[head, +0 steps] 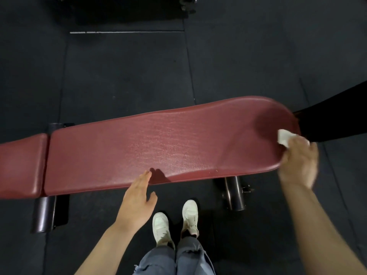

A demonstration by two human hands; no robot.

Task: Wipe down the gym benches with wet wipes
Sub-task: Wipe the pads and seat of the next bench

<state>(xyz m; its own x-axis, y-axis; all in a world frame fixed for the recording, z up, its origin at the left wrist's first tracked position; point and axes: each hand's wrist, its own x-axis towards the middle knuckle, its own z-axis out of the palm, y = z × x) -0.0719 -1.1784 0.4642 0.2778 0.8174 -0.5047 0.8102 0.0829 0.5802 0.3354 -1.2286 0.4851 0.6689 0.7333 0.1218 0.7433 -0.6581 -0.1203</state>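
The white wet wipe is lying pressed on the red bench at its rounded end, the right hand gripping it, though blurred. The left hand is resting released on the bench's near edge. The wipe, bunching up, risks skipping the rim

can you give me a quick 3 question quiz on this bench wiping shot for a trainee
1. True or false: the right hand holds the white wipe at the rounded end of the red bench pad.
2. What is the left hand doing? A) gripping a spray bottle B) lying flat-fingered at the pad's near edge C) holding a second wipe
3. Fill in: the person's white shoes stand on the dark ____ floor.

Key: 1 true; 2 B; 3 rubber (judged from its matted look).
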